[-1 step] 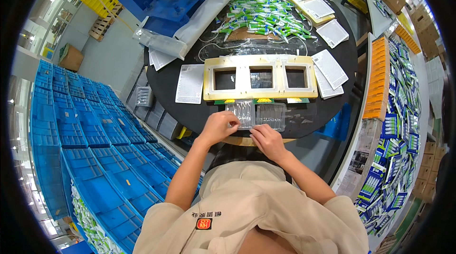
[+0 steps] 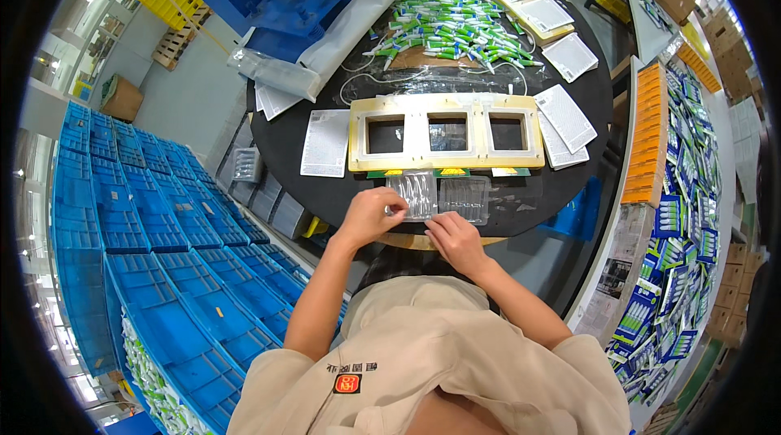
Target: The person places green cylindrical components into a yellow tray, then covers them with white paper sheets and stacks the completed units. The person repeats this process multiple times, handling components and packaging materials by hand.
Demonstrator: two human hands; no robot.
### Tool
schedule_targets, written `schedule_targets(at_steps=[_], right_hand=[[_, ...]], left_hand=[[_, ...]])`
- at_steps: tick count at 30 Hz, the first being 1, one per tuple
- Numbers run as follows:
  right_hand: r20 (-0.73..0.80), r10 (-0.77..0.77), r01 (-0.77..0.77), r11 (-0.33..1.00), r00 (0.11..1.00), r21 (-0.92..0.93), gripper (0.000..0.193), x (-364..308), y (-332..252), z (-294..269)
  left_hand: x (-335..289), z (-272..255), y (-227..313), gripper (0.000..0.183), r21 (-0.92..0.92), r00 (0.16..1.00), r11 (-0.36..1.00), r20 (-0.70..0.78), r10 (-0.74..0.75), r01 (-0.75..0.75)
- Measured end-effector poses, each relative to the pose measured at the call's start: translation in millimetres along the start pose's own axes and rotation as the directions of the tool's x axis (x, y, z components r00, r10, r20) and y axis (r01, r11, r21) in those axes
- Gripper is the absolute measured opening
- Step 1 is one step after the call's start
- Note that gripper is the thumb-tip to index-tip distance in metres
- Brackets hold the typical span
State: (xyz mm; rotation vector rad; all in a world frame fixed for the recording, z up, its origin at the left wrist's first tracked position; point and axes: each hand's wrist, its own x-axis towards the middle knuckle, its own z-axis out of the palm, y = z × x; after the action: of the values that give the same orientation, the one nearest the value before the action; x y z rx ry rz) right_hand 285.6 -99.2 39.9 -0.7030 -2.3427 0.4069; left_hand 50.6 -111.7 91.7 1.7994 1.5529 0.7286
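Observation:
A clear plastic blister tray [image 2: 416,188] with long moulded hollows lies at the near edge of the round black table. My left hand [image 2: 373,217] pinches its left side between thumb and fingers. At its lower right corner, the fingers of my right hand [image 2: 457,243] are closed together on the rim. Just to the right rests a second clear blister tray [image 2: 476,197], untouched. Beyond both trays sits a pale yellow and white frame [image 2: 416,139] with three rectangular openings, and green-yellow card edges show under its near side.
Farther back lies a heap of green and white tubes [image 2: 455,20]. Printed white cards [image 2: 324,144] flank the frame. A blue machine [image 2: 277,4] stands at the back left, with blue crates [image 2: 163,272] at left. Packed cards of tubes [image 2: 671,272] fill the right-hand bench.
Both hands have shifted very slightly to the left, still at the same tray. Nothing else has visibly moved.

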Motion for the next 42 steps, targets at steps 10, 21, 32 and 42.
schedule_targets(at_steps=[10, 21, 32, 42], right_hand=[[0.463, 0.086, -0.030, 0.992, 0.882, -0.126, 0.025, 28, 11, 8], [0.616, 0.052, -0.066, 0.998, 0.786, 0.000, 0.013, 56, 17, 34], [0.700, 0.036, -0.092, 0.995, 0.713, 0.043, 0.009, 81, 25, 28], [0.349, 0.021, 0.003, 0.998, 0.937, -0.068, 0.011, 65, -15, -7]], left_hand=[[25, -73, 8, 0.008, 0.346, 0.903, 0.938, -0.396, 0.166, -0.020], [91, -49, -83, 0.005, 0.659, 0.983, 0.752, 0.145, -0.114, -0.010], [138, -83, -103, 0.016, 0.227, 0.898, 0.974, 0.422, -0.123, 0.027], [94, -52, -98, 0.004, 0.446, 0.967, 0.859, 0.103, 0.231, -0.253]])
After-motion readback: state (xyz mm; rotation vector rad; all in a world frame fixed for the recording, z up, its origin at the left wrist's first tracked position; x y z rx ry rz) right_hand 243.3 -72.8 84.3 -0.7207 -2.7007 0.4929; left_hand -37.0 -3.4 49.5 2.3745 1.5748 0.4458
